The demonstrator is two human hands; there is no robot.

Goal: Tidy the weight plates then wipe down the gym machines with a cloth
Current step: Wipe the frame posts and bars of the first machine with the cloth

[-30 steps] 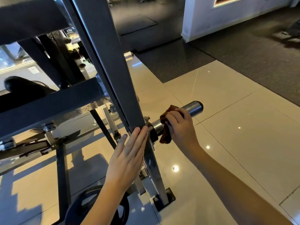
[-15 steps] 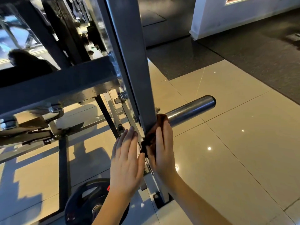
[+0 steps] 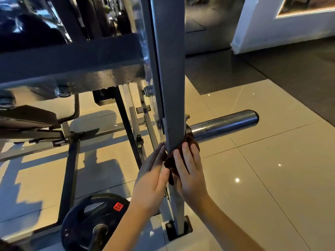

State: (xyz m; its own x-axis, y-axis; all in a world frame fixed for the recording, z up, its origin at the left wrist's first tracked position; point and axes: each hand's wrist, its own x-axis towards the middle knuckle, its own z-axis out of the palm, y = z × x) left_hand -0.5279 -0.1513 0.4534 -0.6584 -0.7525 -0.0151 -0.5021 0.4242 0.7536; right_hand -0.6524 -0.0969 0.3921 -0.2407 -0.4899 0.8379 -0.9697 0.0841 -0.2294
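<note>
Cloth (image 3: pixel 170 163) pressed to the upright (image 3: pixel 172 87) by my flat-fingered right grip (image 3: pixel 190 178) for wiping, left grip (image 3: pixel 152 180) flat, empty, bracing, I judge.

Both hands reach forward, close together, thumbs almost meeting. The left hand (image 3: pixel 152 179) stands nearly edge-on, its fingers straight and held together. The right hand (image 3: pixel 190 175) lies flat, fingers extended and slightly spread, pressing a dark cloth (image 3: pixel 169 163) beneath them.
</note>
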